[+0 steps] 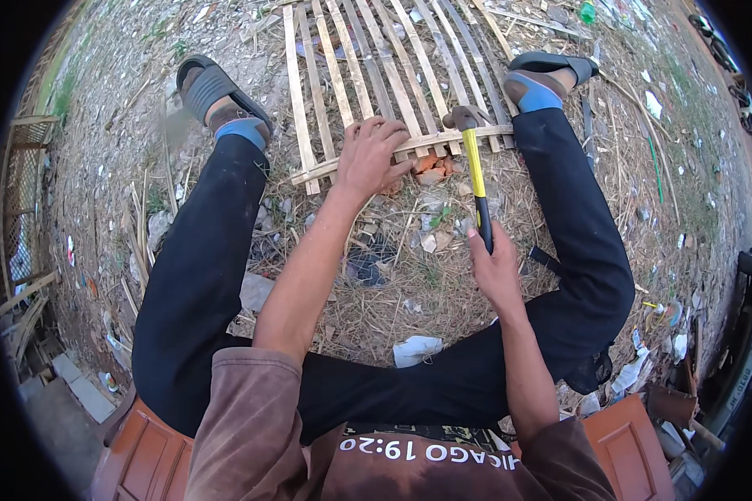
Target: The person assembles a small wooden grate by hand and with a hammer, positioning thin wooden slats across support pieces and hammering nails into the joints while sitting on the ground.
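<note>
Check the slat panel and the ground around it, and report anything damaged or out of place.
The bamboo slat panel looks whole; its slats fan unevenly. Broken brick pieces lie under its cross strip by the left hand. Litter scraps dot the ground.

1. The slat panel point(376, 75) at the upper middle is showing pale, rough, unfinished wood.
2. The hammer point(475, 171) is showing a dull dark metal head, a glossy yellow shaft and a matt black grip.
3. The brick piece point(430, 174) under the panel is looking coarse and orange.
4. The ground point(418, 292) is lying dry, strawy and littered.
</note>
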Tool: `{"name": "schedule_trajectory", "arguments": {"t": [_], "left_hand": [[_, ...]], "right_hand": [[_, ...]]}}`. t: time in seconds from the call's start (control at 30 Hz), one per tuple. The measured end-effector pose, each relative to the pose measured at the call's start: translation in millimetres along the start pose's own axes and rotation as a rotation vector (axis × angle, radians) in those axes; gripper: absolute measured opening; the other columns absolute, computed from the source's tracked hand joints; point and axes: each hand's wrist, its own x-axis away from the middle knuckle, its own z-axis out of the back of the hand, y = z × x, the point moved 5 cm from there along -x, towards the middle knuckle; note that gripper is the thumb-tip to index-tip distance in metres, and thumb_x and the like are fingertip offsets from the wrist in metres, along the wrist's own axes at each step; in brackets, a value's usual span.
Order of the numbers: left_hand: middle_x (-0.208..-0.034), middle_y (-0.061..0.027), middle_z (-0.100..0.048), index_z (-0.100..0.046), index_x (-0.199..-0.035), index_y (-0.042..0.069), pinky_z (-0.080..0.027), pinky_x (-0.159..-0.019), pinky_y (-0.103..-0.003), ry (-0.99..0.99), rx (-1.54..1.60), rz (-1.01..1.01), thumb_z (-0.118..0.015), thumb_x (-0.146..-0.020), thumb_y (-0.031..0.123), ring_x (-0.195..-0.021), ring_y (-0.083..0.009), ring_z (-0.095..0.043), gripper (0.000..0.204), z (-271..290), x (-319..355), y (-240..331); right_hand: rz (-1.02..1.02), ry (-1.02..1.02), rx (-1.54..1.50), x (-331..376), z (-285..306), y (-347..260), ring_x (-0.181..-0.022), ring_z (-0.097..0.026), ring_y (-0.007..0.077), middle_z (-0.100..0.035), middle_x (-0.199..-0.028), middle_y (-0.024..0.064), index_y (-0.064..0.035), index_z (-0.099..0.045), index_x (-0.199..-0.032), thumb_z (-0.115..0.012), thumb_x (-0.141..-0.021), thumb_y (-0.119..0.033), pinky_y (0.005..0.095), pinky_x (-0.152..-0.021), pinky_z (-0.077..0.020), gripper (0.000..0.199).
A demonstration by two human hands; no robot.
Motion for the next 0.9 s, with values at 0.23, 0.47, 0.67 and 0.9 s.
{"name": "schedule_trajectory", "arguments": {"t": [0.23, 0.47, 0.67, 0.9], "left_hand": [[-0.13, 0.0, -0.059, -0.062, -0.12, 0.012, -0.032, -0.107, -0.047, 0.013, -0.036, -0.008, -0.072, -0.079, 0.045, -0.126, -0.0245, -0.049, 0.054, -1.2, -1.8, 8.5], [-0.127, -0.0108, -0.06, -0.056, -0.125, 0.009, -0.036, -0.104, -0.044, 0.136, 0.081, 0.049, -0.052, -0.09, 0.019, -0.122, -0.0296, -0.053, 0.037, 0.9, 1.3, -4.6], [-0.112, -0.018, -0.061, -0.055, -0.12, 0.002, -0.042, -0.098, -0.043, 0.471, 0.44, 0.225, -0.046, -0.091, 0.009, -0.107, -0.0345, -0.058, 0.031, 3.0, -2.9, -17.9], [-0.107, -0.0182, -0.063, -0.055, -0.117, -0.002, -0.047, -0.092, -0.042, 0.453, 0.468, 0.304, -0.042, -0.094, 0.008, -0.101, -0.0321, -0.061, 0.029, 2.3, 3.1, -28.3]], "right_hand": [[-0.004, 0.002, -0.035, -7.7, 11.8, -15.2, -0.057, -0.05, 0.0201, -0.052, -0.064, 0.0095, -0.0009, -0.054, -0.092, -0.06, -0.1, -0.03, 0.0391, -0.056, -0.0412, 0.03], [0.366, 0.174, -0.304, -0.4, 53.9, -101.5, -0.055, -0.04, 0.0043, -0.046, -0.061, -0.0027, -0.0025, -0.053, -0.096, -0.055, -0.104, -0.028, 0.0267, -0.049, -0.0345, 0.027], [0.181, 0.12, 0.274, -11.5, 12.9, -12.3, -0.051, -0.055, 0.0307, -0.055, -0.06, 0.0148, -0.0007, -0.051, -0.102, -0.055, -0.103, -0.023, 0.0407, -0.051, -0.0407, 0.023], [0.366, 0.271, -0.127, -2.8, 72.6, -142.7, -0.048, -0.035, 0.0002, -0.038, -0.061, -0.0082, -0.0076, -0.052, -0.098, -0.06, -0.101, -0.03, 0.0187, -0.043, -0.0278, 0.025]]}}
